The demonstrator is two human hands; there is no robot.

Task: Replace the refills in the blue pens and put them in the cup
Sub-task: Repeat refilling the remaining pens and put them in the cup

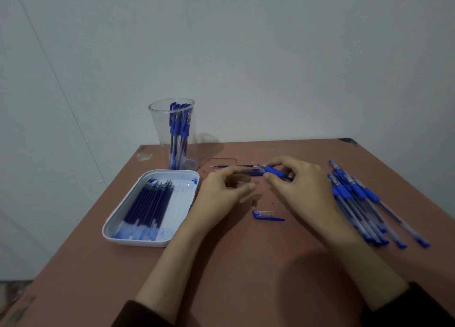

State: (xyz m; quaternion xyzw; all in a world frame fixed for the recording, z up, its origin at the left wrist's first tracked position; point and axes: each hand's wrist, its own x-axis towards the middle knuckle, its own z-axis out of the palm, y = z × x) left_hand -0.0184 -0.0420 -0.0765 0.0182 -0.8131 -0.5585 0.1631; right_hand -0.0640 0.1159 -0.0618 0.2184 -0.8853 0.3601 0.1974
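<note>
My right hand (299, 186) pinches a blue pen (274, 171) by its rubber grip, tip pointing left, just above the table. My left hand (225, 191) hovers beside it with fingers loosely curled and nothing in them. Several used refills (234, 166) lie on the table beyond my fingers. A blue pen cap (267, 215) lies near my hands. The clear cup (176, 134) at the back left holds several blue pens. A white tray (123, 218) on the left holds several blue refills (150, 203). A pile of blue pens (364, 203) lies at the right.
The reddish-brown table (246, 265) ends at a pale wall behind and drops off on the left beside the tray. A tiny metal part (254, 200) lies between my hands.
</note>
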